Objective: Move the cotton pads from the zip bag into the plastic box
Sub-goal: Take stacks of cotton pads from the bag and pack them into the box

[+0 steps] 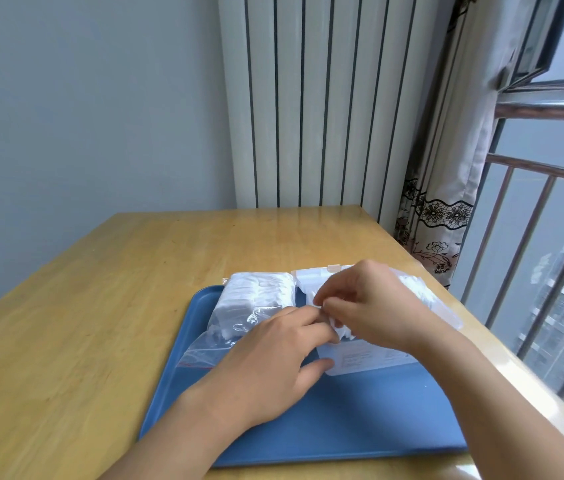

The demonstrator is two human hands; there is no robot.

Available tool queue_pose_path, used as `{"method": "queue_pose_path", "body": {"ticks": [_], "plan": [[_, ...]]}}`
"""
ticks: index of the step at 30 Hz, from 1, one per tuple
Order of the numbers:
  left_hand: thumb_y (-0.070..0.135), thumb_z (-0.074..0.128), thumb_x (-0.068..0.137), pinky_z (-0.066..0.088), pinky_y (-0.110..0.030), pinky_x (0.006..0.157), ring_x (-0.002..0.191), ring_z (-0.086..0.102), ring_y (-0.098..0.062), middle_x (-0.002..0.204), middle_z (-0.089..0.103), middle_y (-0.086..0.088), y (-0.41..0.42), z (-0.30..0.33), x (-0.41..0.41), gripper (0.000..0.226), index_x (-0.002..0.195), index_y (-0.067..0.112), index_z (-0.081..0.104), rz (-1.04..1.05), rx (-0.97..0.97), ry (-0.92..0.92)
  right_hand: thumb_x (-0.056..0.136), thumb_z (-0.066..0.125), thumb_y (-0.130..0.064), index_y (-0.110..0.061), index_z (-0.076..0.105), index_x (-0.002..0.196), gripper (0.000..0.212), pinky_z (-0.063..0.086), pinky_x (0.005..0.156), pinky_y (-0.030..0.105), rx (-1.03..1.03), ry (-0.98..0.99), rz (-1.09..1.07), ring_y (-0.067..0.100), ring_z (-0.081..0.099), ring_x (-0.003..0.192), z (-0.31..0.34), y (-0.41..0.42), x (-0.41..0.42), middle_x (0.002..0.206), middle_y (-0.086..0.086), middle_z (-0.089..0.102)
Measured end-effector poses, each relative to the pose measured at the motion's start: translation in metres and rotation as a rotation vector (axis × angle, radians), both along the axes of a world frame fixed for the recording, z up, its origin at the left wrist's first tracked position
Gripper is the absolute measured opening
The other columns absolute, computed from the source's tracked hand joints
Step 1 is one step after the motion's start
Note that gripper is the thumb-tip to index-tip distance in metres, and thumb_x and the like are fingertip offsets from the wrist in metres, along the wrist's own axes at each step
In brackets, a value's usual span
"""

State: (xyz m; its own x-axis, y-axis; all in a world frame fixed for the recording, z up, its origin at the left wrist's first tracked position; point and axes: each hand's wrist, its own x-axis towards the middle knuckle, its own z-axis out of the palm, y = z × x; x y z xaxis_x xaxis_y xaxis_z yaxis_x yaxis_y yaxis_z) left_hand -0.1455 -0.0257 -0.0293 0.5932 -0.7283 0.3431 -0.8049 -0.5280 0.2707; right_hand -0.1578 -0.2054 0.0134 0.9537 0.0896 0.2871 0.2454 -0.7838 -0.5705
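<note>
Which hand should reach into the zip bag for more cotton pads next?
Left, probably. The left hand lies next to the zip bag on the blue tray's left side, beside its red-striped mouth. The right hand is over the plastic box, fingering cotton pads.

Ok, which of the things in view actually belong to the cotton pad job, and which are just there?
In the job:
zip bag with pads inside
cotton pads held between both hands
plastic box, open
left hand
right hand

Just there:
blue tray under it all
wooden table
radiator
curtain
window bars
</note>
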Motion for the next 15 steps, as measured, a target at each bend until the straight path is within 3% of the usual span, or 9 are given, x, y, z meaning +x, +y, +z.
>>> {"method": "queue_pose_path", "body": {"ticks": [4, 9, 12, 15], "plan": [[0.04, 0.06, 0.096, 0.042, -0.027, 0.099, 0.111, 0.049, -0.008, 0.122, 0.053, 0.018, -0.002, -0.002, 0.0, 0.03, 0.123, 0.028, 0.061, -0.003, 0.01, -0.006, 0.088, 0.057, -0.013, -0.016, 0.074, 0.105, 0.025, 0.05, 0.069, 0.025, -0.14, 0.018, -0.087, 0.014, 0.064, 0.079, -0.015, -0.005, 0.012, 0.087, -0.006, 0.071], [0.043, 0.06, 0.095, 0.042, -0.024, 0.099, 0.112, 0.05, -0.004, 0.123, 0.053, 0.02, -0.001, 0.001, -0.001, 0.035, 0.128, 0.03, 0.062, -0.011, -0.023, 0.014, 0.086, 0.062, -0.009, -0.023, 0.078, 0.092, 0.022, 0.048, 0.064, 0.012, 0.061, -0.188, -0.221, -0.001, 0.066, 0.075, 0.002, -0.01, 0.005, 0.086, -0.013, 0.073], [0.051, 0.059, 0.094, 0.043, -0.022, 0.098, 0.117, 0.044, -0.001, 0.126, 0.052, 0.022, -0.001, 0.0, -0.002, 0.042, 0.132, 0.032, 0.057, -0.005, -0.029, -0.013, 0.082, 0.063, -0.013, -0.022, 0.078, 0.092, 0.02, 0.052, 0.078, 0.028, 0.04, -0.321, -0.407, 0.012, 0.068, 0.085, 0.008, -0.025, 0.007, 0.093, -0.007, 0.074], [0.063, 0.049, 0.09, 0.044, -0.026, 0.102, 0.124, 0.042, -0.007, 0.131, 0.054, 0.02, -0.002, -0.001, 0.001, 0.054, 0.131, 0.029, 0.056, 0.066, -0.005, -0.13, 0.083, 0.068, -0.037, -0.023, 0.069, 0.121, 0.04, 0.045, 0.099, 0.034, -0.083, -0.175, -0.418, 0.021, 0.058, 0.118, 0.002, -0.038, 0.011, 0.13, -0.001, 0.064]]}}
